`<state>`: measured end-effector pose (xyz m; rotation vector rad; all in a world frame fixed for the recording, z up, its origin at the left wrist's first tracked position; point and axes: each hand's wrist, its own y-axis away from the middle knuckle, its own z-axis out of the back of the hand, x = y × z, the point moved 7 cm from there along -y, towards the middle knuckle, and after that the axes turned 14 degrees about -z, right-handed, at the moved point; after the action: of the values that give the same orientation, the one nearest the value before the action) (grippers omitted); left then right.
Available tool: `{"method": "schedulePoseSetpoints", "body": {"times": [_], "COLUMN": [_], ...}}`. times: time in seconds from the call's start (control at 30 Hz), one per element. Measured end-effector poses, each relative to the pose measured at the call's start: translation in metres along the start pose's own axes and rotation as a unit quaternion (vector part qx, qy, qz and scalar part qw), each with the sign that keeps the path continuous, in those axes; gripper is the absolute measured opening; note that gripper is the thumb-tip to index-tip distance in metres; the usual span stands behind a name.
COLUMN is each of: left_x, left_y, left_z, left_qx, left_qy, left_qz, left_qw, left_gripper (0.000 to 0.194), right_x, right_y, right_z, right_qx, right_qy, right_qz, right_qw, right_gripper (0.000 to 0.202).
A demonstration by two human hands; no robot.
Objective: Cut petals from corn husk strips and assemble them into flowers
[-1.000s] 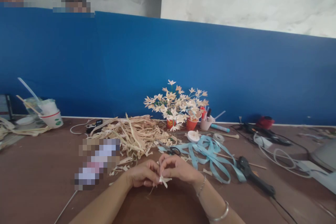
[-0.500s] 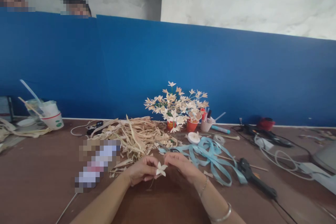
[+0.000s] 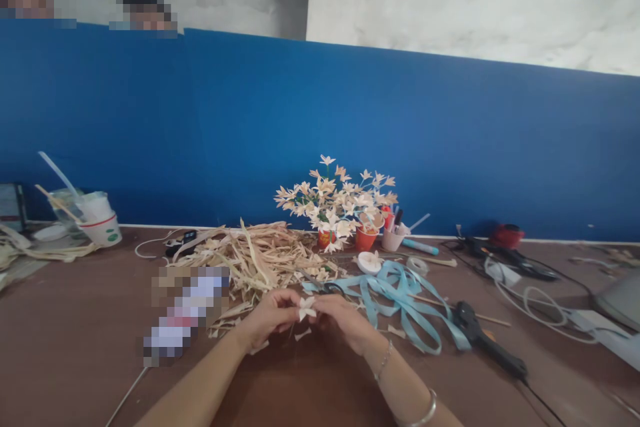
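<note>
Between thumb and fingers, my left hand pinches a small cream flower that looks made of dried husk. My right hand is closed at the flower's other side, its fingertips on the petals. The flower is held just above the brown table, facing me. A loose pale petal-like piece shows right below it. Beyond my hands, scissors lie partly hidden at the edge of a heap of dried husk strips.
Cream flowers stand in red cups against the blue partition. Light-blue ribbon, a black glue gun and white cables lie to the right. A blurred-out device and a paper cup are left.
The flower has risen slightly, and my right fingers have come in from beside it to touch it. The pale piece and more of the scissors now show.
</note>
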<state>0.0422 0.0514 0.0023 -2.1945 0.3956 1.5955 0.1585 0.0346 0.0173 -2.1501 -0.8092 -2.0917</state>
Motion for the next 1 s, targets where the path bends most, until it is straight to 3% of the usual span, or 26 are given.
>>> {"method": "schedulePoseSetpoints", "body": {"times": [0.17, 0.33, 0.63, 0.8, 1.0], "left_x": [0.002, -0.002, -0.003, 0.003, 0.006], "left_y": [-0.001, 0.001, 0.001, -0.002, -0.005], "left_z": [0.002, -0.003, -0.003, -0.006, -0.003], "left_qx": [0.002, 0.000, -0.020, 0.004, -0.010], "left_qy": [-0.020, 0.001, -0.007, -0.035, -0.030], "left_qz": [-0.006, -0.004, 0.008, 0.024, 0.002], "left_qw": [1.000, 1.000, 1.000, 0.999, 1.000], "left_gripper": [0.033, 0.033, 0.034, 0.031, 0.030], "right_x": [0.001, 0.001, 0.009, 0.017, 0.012], "right_y": [0.001, 0.000, 0.003, 0.006, 0.002], "right_z": [-0.004, 0.002, 0.002, 0.001, 0.009], "right_qx": [0.021, -0.008, 0.000, 0.006, -0.035], "right_qy": [0.001, -0.036, -0.044, -0.039, -0.011], "right_qz": [0.005, 0.010, 0.027, 0.057, 0.042], "right_qw": [1.000, 0.999, 0.999, 0.998, 0.998], "right_gripper": [0.015, 0.008, 0.008, 0.012, 0.013]}}
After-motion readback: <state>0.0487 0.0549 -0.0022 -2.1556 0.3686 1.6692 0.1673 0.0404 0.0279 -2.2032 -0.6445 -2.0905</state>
